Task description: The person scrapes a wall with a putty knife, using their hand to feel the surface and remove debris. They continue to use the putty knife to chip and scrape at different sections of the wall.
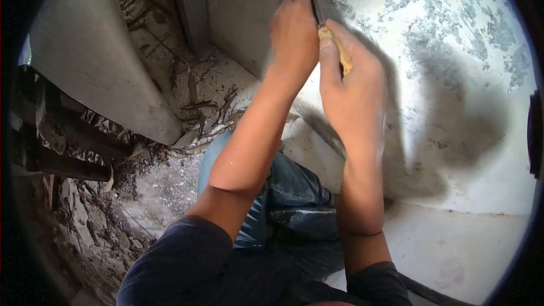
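Both of my arms reach up to the pale, patchy wall (430, 5). My right hand (354, 82) is closed round a yellowish handle (344, 56), with a thin dark blade running up from it toward the top edge. My left hand (296, 31) lies beside the blade at top centre, its fingers stretched upward and close together, dark at the tips. Whether its fingertips press on the blade or on something else cannot be made out.
Debris and dust cover the floor (161, 192) at the left. A curved grey panel (96, 51) stands at upper left above dark beams (73, 161). My jeans-clad legs (294, 181) are bent below my arms. A dark object (534, 135) is at the right edge.
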The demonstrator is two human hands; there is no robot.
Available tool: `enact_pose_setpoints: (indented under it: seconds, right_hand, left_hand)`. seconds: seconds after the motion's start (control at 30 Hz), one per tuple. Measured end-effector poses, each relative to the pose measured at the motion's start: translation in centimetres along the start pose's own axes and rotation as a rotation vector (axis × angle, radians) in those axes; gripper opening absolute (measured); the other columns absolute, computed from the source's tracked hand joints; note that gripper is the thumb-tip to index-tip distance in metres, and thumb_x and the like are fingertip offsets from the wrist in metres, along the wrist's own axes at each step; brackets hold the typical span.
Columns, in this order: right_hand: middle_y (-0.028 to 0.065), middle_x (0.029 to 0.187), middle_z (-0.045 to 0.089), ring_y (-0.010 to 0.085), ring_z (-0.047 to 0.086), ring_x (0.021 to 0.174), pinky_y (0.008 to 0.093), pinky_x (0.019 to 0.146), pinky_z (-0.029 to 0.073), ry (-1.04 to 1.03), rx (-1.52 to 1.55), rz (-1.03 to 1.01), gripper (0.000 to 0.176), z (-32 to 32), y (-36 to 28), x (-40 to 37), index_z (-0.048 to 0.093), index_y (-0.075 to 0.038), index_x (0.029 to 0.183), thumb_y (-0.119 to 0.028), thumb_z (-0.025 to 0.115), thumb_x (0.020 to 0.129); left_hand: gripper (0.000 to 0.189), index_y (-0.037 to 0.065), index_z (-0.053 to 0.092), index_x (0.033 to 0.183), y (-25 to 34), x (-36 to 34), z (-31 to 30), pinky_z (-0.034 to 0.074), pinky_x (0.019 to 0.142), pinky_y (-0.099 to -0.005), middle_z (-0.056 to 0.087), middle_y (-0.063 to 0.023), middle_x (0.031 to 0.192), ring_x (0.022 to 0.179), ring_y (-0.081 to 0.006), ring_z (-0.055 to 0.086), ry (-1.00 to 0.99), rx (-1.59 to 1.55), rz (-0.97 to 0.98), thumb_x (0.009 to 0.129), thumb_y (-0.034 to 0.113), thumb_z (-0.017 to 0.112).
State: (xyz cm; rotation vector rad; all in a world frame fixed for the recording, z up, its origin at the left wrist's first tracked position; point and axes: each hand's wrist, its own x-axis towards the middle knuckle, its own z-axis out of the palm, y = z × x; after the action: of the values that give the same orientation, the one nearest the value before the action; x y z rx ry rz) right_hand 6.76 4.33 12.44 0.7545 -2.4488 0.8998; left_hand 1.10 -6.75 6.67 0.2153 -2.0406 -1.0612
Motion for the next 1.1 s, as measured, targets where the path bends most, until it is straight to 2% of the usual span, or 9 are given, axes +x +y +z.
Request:
enact_pose_setpoints:
  seconds: [0.13, 0.27, 0.33, 0.43, 0.5, 0.73, 1.0, 1.07, 1.1]
  right_hand:
    - [0.0228, 0.094, 0.072, 0.044, 0.07, 0.088, 0.0507, 0.077, 0.055, 0.009, 0.029, 0.082, 0.031, -0.9, -1.3, -1.4, 0.07, -0.008, 0.119, -0.027, 0.06, 0.096]
    - [0.0237, 0.098, 0.072, 0.0436, 0.07, 0.09, 0.05, 0.078, 0.055, 0.032, 0.025, 0.049, 0.033, -0.1, -0.1, -0.4, 0.069, -0.007, 0.121, -0.027, 0.06, 0.096]
    - [0.024, 0.098, 0.072, 0.0435, 0.07, 0.09, 0.0495, 0.078, 0.055, 0.036, 0.049, 0.032, 0.032, -0.6, 0.2, -1.0, 0.07, -0.007, 0.12, -0.026, 0.06, 0.096]
    - [0.0244, 0.098, 0.072, 0.0435, 0.07, 0.091, 0.0485, 0.078, 0.056, 0.034, 0.052, 0.045, 0.033, -1.4, -0.5, -1.9, 0.07, -0.006, 0.12, -0.026, 0.059, 0.097]
    - [0.0245, 0.098, 0.072, 0.0436, 0.07, 0.092, 0.0479, 0.079, 0.056, 0.004, 0.027, 0.111, 0.034, -1.1, -0.4, -2.0, 0.07, -0.005, 0.121, -0.026, 0.058, 0.097]
    - [0.0239, 0.105, 0.072, 0.0415, 0.071, 0.098, 0.044, 0.083, 0.056, 0.111, 0.146, -0.013, 0.032, -1.5, 1.6, -3.4, 0.069, -0.002, 0.122, -0.021, 0.06, 0.098]
    - [0.0242, 0.1, 0.072, 0.0443, 0.07, 0.092, 0.0482, 0.08, 0.055, 0.026, 0.111, 0.033, 0.033, -1.6, 0.2, -1.4, 0.068, -0.004, 0.123, -0.023, 0.059, 0.098]
    - [0.0242, 0.099, 0.072, 0.0444, 0.07, 0.092, 0.0483, 0.08, 0.055, 0.028, 0.096, 0.051, 0.033, -1.8, -0.6, -2.3, 0.068, -0.004, 0.123, -0.023, 0.059, 0.098]
    - [0.0242, 0.099, 0.072, 0.0444, 0.07, 0.092, 0.0484, 0.079, 0.055, 0.02, 0.075, 0.09, 0.033, -1.5, -0.7, -2.3, 0.068, -0.004, 0.124, -0.023, 0.059, 0.098]
  left_hand:
    - [0.066, -0.009, 0.04, 0.144, 0.2, -0.3, 0.7, 0.052, 0.092, -0.0513, 0.061, -0.0301, 0.124, 0.112, -0.0467, 0.06, 0.154, 0.08, 0.17, 0.085, 0.011, 0.059]
    - [0.064, -0.009, 0.041, 0.144, 0.5, -0.1, 0.5, 0.051, 0.095, -0.0504, 0.059, -0.0312, 0.129, 0.118, -0.0469, 0.059, 0.04, -0.003, 0.021, 0.085, 0.011, 0.059]
    - [0.06, -0.001, 0.041, 0.148, 0.6, -0.1, 0.7, 0.049, 0.097, -0.0498, 0.063, -0.0304, 0.125, 0.115, -0.0482, 0.06, 0.079, -0.023, 0.035, 0.091, 0.016, 0.051]
    - [0.061, -0.007, 0.043, 0.142, 1.0, -1.2, 0.9, 0.052, 0.095, -0.0501, 0.061, -0.0316, 0.126, 0.114, -0.0475, 0.061, 0.126, 0.031, 0.158, 0.085, 0.009, 0.058]
    - [0.061, -0.007, 0.043, 0.142, 1.2, -0.8, 0.8, 0.053, 0.094, -0.049, 0.06, -0.0319, 0.126, 0.113, -0.0475, 0.061, 0.093, 0.039, 0.123, 0.086, 0.009, 0.058]
    - [0.061, -0.007, 0.041, 0.143, 2.7, -2.0, 0.8, 0.053, 0.096, -0.0471, 0.053, -0.0309, 0.14, 0.126, -0.0458, 0.055, 0.084, 0.041, 0.149, 0.087, 0.008, 0.058]
    - [0.061, -0.005, 0.041, 0.145, 1.3, -0.5, 0.7, 0.051, 0.099, -0.0492, 0.053, -0.031, 0.14, 0.127, -0.0447, 0.055, 0.149, 0.046, 0.161, 0.088, 0.009, 0.057]
    - [0.062, -0.006, 0.04, 0.145, 1.7, -1.2, 0.0, 0.05, 0.1, -0.0496, 0.053, -0.0317, 0.14, 0.126, -0.046, 0.055, -0.039, 0.085, 0.071, 0.088, 0.009, 0.057]
    - [0.062, -0.006, 0.04, 0.145, 1.6, -0.5, -0.1, 0.05, 0.1, -0.0496, 0.053, -0.0317, 0.14, 0.126, -0.046, 0.055, -0.026, 0.091, 0.075, 0.088, 0.009, 0.057]
